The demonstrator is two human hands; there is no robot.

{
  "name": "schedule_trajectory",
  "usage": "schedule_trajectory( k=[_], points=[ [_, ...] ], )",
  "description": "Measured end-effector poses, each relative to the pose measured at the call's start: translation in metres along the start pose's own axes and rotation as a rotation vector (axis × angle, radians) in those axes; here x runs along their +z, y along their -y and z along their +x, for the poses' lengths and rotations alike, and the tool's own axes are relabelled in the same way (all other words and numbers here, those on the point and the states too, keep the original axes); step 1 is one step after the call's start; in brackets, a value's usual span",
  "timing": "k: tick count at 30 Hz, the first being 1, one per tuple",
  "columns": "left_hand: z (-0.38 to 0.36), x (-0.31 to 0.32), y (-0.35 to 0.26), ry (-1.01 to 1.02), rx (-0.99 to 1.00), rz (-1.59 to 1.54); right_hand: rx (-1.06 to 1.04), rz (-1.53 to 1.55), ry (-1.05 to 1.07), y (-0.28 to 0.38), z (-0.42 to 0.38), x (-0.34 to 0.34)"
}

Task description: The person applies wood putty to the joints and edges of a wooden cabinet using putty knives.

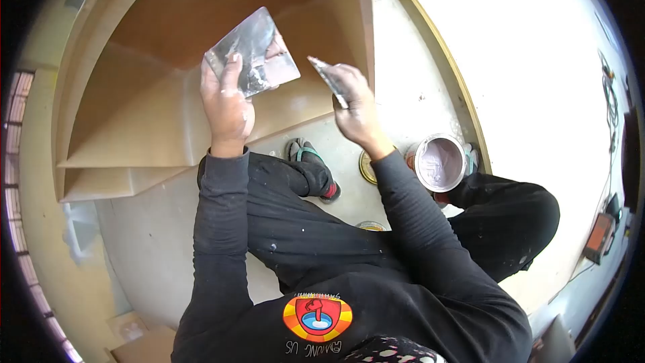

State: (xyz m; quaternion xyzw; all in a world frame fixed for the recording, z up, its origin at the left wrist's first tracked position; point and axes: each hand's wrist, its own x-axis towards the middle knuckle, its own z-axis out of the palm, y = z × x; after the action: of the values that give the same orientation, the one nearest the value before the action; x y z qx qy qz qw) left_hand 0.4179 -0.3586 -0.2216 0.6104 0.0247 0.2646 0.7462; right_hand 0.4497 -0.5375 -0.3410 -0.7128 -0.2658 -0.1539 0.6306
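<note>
My left hand (228, 109) grips a square, shiny metal putty plate (252, 47), its thumb lying over the near face. Smears of pale paste mark the plate's surface. To the right, apart from the plate, my right hand (358, 109) is closed around a thin, flat putty scraper (328, 79), seen nearly edge-on with pale paste on it. Both hands are raised in front of a brown wooden cabinet (141, 104). Below and right of my right hand, an open can (440, 163) holds a pinkish-white paste.
Between my legs a round lid (367, 167) lies on the pale floor, near a second round tin or lid (371, 226) partly hidden by my trousers. A large white panel (537, 114) stretches along the right. Cables (610, 94) and an orange-red device (596, 236) sit at the far right.
</note>
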Motion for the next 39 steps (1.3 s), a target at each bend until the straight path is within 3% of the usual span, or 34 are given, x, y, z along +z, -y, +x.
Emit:
schedule_trajectory(
  k=[1,3,5,7,9,11,12,14,15,17,20,30,36,39],
  points=[
    [0.0,-0.003,0.001,-0.02,0.003,0.0,0.026,-0.031,-0.026,0.006,0.003,-0.006],
    [-0.002,-0.008,0.002,0.04,0.154,0.293,-0.005,-0.003,0.08,0.037,0.018,-0.024],
    [-0.004,-0.007,0.0,0.065,0.21,0.432,-0.162,-0.086,0.102,0.054,0.026,-0.027],
    [-0.01,0.0,-0.004,0.104,0.341,0.604,-0.149,-0.118,0.091,0.068,0.025,-0.019],
    [-0.015,-0.001,-0.005,0.167,0.337,0.655,-0.103,-0.191,0.077,0.076,0.016,-0.001],
    [-0.013,-0.014,0.002,0.057,0.433,0.779,-0.063,-0.15,0.166,0.076,0.006,0.008],
    [-0.011,-0.019,-0.001,-0.021,0.412,0.688,-0.045,-0.163,0.141,0.064,0.001,0.011],
    [-0.003,-0.025,-0.01,-0.166,0.385,0.473,-0.017,0.127,0.379,0.029,-0.012,0.021],
    [0.0,-0.026,-0.015,-0.232,0.372,0.348,-0.002,0.122,0.351,0.017,-0.029,0.028],
    [0.006,-0.033,-0.018,-0.187,0.34,0.283,0.324,-0.035,-0.285,0.003,-0.052,0.037],
    [0.006,-0.034,-0.016,-0.149,0.28,0.225,0.338,-0.221,-0.463,-0.017,-0.052,0.03],
    [0.007,-0.027,-0.023,-0.121,0.229,0.126,0.601,-0.377,-0.488,-0.029,-0.011,0.047],
    [0.004,-0.03,-0.025,-0.11,0.201,0.145,0.498,-0.173,-0.597,0.011,0.013,0.061],
    [0.005,-0.03,-0.026,-0.12,0.211,0.132,0.463,-0.298,-0.597,0.004,-0.01,0.05]
  ],
)
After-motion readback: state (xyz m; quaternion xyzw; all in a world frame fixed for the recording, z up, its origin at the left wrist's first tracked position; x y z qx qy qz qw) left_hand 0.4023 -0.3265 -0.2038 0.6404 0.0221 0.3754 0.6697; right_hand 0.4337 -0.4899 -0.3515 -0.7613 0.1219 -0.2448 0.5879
